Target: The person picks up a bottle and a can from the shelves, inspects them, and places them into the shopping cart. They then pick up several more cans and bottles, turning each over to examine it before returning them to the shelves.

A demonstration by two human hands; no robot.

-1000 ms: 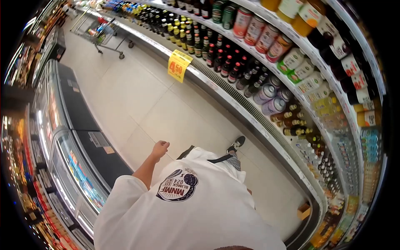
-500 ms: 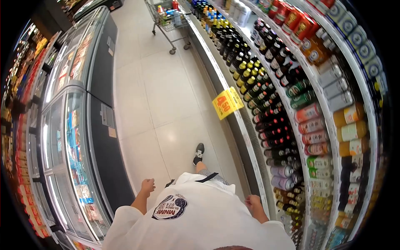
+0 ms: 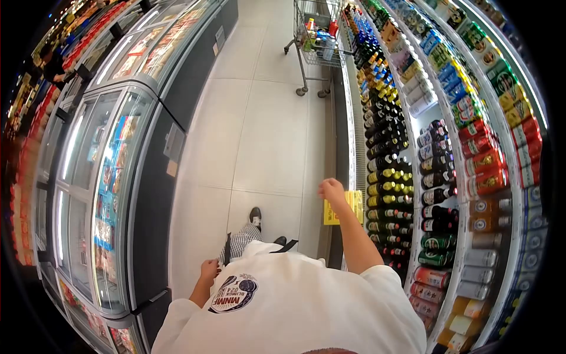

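At far L of frame, a shelf of red-fronted goods is running down the edge, and a person in dark clothing is showing small at upper L. Next to that, a row of glass-topped freezers is lining the aisle, w/ packs sitting behind the glass.

At lower ctr-L your L hand is hanging near the hip, fingers curling in loosely; can't tell how far it's closing or if it's holding anything. Your white shirt is filling bottom ctr, its dark logo facing up beside that hand. Above it, your checked legwear is showing, w/ one dark shoe pointing fwd on the pale floor.

At top ctr, slightly R, a metal cart is standing near the drinks shelving, carrying assorted goods.

At ctr-R your R arm is extending fwd; the R hand is hovering w/ fingers bending loosely, grip unclear from this angle. It's overlapping a yellow sign, which is sitting at the shelf edge, ctr-R; can't tell if they're touching. Lettering's too blurred to read.

Farther R, dark bottles are standing in rows, then red cans are lining up on a shelf beyond.
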